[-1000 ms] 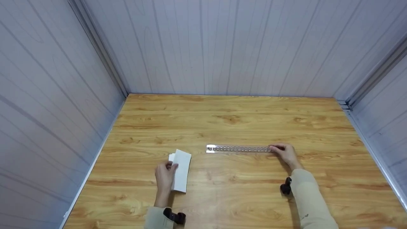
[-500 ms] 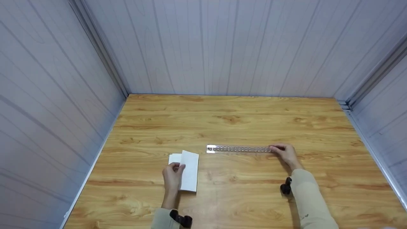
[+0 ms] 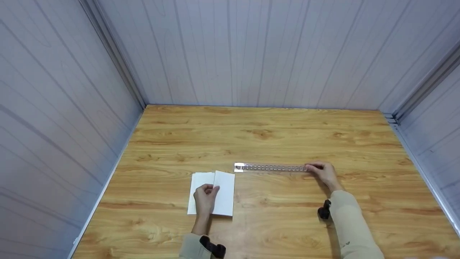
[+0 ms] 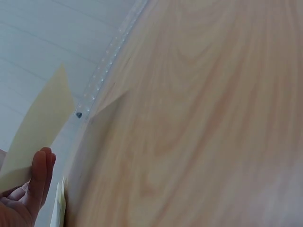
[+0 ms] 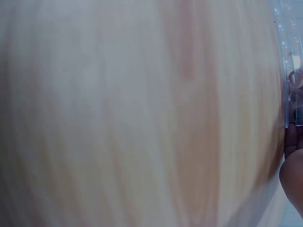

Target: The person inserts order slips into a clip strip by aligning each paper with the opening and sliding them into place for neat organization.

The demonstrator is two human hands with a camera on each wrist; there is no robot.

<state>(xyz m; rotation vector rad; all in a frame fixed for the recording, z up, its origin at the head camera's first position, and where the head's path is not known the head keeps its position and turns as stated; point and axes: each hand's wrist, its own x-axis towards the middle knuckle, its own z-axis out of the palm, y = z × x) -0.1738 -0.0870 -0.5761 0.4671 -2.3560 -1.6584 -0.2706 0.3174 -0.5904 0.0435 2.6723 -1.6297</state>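
Left hand [image 3: 205,199] and held sheet [image 3: 225,201] sit further toward three o'clock than in the earlier head frame, baring more of the lower sheet [image 3: 193,198] on their nine-o'clock side. Right hand [image 3: 325,175] and clear strip [image 3: 271,168] look almost unmoved. In this head view, the left thumb and fingers pinch the held sheet by its nine-o'clock edge; its far edge is now near the strip, which lies toward two o'clock from it on the table [image 3: 266,140]. The right thumb and fingertips grasp the strip's three-o'clock end. As I judge it, the change means the paper is being worked while the strip is merely steadied.

From the left wrist, the fingers show at eight o'clock against the held sheet, which tilts up, apart from the lower paper at seven. Whether the two join at a fold, I cannot tell.

From the right wrist, the strip stands at two o'clock, with fingers at its end toward four; most of that hand is cut off.
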